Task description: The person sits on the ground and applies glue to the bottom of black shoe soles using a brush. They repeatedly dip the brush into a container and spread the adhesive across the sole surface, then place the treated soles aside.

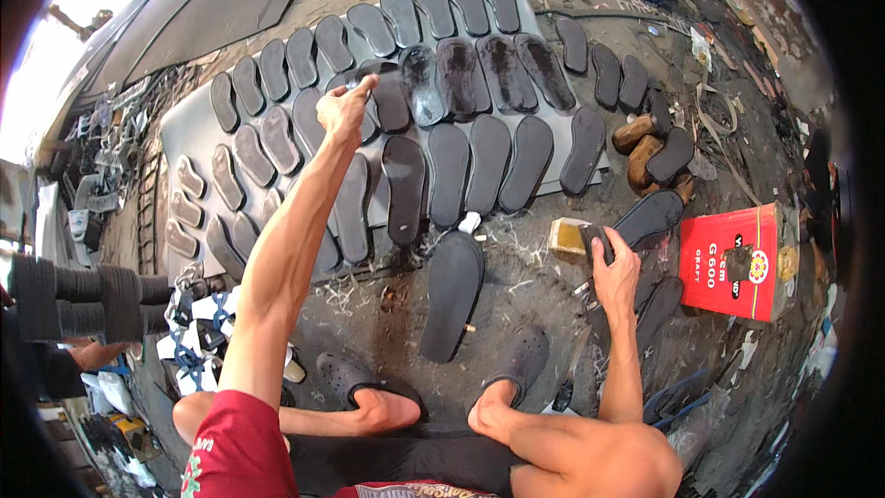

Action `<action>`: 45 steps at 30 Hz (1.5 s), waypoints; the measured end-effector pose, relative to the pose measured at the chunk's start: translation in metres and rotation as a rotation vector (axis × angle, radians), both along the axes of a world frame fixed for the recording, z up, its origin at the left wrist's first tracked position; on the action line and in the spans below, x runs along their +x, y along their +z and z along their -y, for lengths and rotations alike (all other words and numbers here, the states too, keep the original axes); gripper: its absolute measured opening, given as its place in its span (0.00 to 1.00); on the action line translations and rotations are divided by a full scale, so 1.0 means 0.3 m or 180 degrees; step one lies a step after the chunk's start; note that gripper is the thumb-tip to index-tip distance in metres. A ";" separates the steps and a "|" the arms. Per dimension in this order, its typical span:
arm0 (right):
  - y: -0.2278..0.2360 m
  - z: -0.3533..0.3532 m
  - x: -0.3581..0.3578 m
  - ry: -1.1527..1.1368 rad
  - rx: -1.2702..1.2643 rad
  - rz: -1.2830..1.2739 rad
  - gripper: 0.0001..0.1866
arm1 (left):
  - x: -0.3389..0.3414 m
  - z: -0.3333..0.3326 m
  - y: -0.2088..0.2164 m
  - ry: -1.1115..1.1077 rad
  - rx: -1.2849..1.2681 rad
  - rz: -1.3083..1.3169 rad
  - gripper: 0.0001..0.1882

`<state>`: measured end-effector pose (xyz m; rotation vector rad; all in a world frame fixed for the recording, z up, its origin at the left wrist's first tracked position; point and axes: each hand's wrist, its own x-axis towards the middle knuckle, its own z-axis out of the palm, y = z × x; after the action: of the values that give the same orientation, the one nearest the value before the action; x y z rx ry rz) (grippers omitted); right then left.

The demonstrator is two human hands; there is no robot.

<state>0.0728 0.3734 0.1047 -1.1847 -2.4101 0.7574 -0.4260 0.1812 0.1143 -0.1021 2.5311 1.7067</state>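
Maroon sleeve point(238, 447); dark grey soles point(449, 175), some glossy; left hand point(344, 112), grip unclear; right hand point(618, 269) gripping dark piece point(595, 242).

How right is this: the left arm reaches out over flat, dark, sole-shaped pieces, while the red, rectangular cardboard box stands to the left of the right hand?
One side is wrong: the head view shows the red, rectangular cardboard box standing to the right of the right hand. The left arm does reach out over the flat, dark, sole-shaped pieces.
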 end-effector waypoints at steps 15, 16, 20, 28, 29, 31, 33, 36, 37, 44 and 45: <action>-0.045 -0.105 -0.042 0.0554 0.0146 -0.0090 0.15 | 0.383 -0.151 -0.298 -0.0836 -0.0792 -0.2206 0.28; -0.041 -0.101 -0.061 0.0626 0.0006 0.0156 0.15 | 0.484 -0.129 -0.305 -0.1331 -0.0632 -0.2567 0.24; -0.105 -0.098 -0.061 0.0983 0.0185 0.0419 0.15 | 0.972 -0.210 -0.310 -0.3231 -0.0627 -0.1836 0.44; -0.196 -0.129 -0.070 0.1370 0.0587 0.0743 0.15 | 1.092 -0.350 -0.474 -0.3627 -0.0825 -0.1527 0.43; -0.178 -0.130 -0.070 0.1376 0.0524 0.0870 0.15 | 1.095 -0.353 -0.476 -0.3688 -0.0824 -0.1538 0.43; -0.073 -0.138 -0.067 0.1083 0.0022 0.0300 0.16 | 1.080 -0.339 -0.465 -0.3768 -0.0883 -0.1561 0.43; -0.006 -0.143 -0.031 0.0625 0.0165 -0.0312 0.17 | 1.077 -0.340 -0.446 -0.3755 -0.0884 -0.1657 0.40; 0.004 -0.146 0.038 -0.0089 -0.0408 -0.0060 0.15 | 1.101 -0.361 -0.452 -0.3785 -0.0907 -0.1684 0.39; -0.070 -0.157 0.103 -0.0177 -0.0468 0.0026 0.16 | 1.121 -0.377 -0.451 -0.3795 -0.0934 -0.1690 0.40; 0.068 -0.002 0.186 -0.0051 -0.2567 -0.0646 0.18 | 1.149 -0.239 -0.416 -0.2937 -0.0515 -0.1568 0.45; 0.114 -0.012 0.163 0.0114 -0.2936 -0.1021 0.29 | 1.164 -0.178 -0.400 -0.2673 -0.0327 -0.1554 0.44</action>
<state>0.1217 0.3769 0.1389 -1.1581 -1.8161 2.0159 -0.0769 0.2345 -0.0057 1.3052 2.3569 1.3328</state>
